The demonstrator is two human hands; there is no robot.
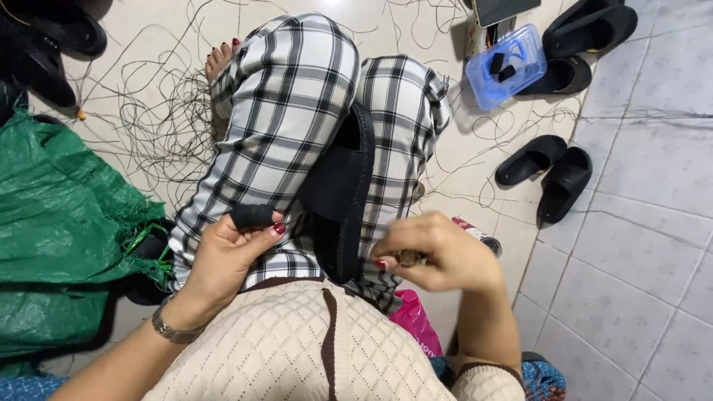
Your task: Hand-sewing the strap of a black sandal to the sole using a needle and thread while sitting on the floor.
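A black slipper (pixel 340 194) stands on edge between my knees, which are in checked trousers (pixel 286 104). My left hand (pixel 226 256) rests on my left thigh beside the slipper's lower edge; its forefinger wears a black finger guard (pixel 251 215). My right hand (pixel 434 252) is to the right of the slipper, with its fingers pinched shut on a small dark object that I cannot make out. A metal watch (pixel 172 328) sits on my left wrist.
Loose black threads (pixel 160 111) lie tangled on the tiled floor. A green woven sack (pixel 59 223) lies at the left. Several black slippers (pixel 546 169) lie at the right and top, beside a clear blue plastic box (pixel 505 65). A pink bag (pixel 416 321) sits by my right side.
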